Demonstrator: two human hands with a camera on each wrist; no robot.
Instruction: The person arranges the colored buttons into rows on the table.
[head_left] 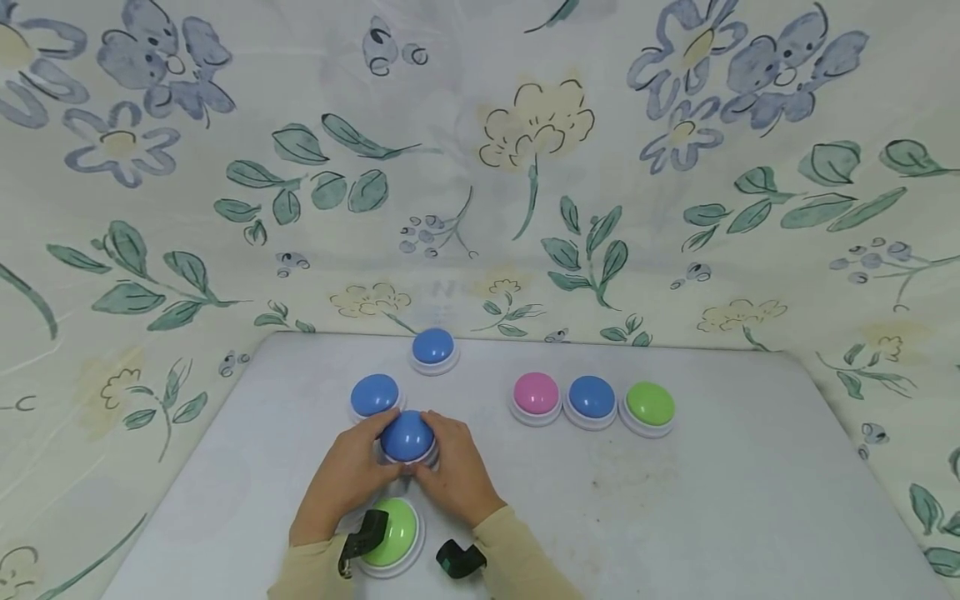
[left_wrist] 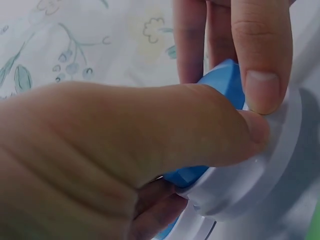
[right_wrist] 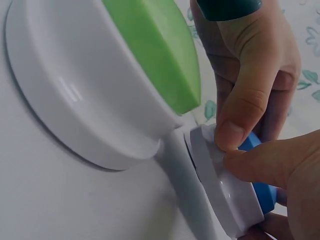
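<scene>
Both hands grip one blue push button (head_left: 407, 436) with a white round base, at the front left of the white table. My left hand (head_left: 341, 475) curls round its left side, and my right hand (head_left: 459, 471) round its right. In the left wrist view the left thumb (left_wrist: 200, 125) presses on the white base, with the right thumb beside it. The right wrist view shows both thumbs meeting on the base (right_wrist: 225, 185). Whether the base touches the table I cannot tell. Just behind stands another blue button (head_left: 375, 394); a green button (head_left: 397, 533) lies between the forearms.
A third blue button (head_left: 432, 346) stands at the table's back edge. To the right, a pink button (head_left: 536, 394), a blue button (head_left: 592, 397) and a green button (head_left: 650, 404) form a row. Flowered cloth (head_left: 480, 167) hangs behind the white table (head_left: 750, 500).
</scene>
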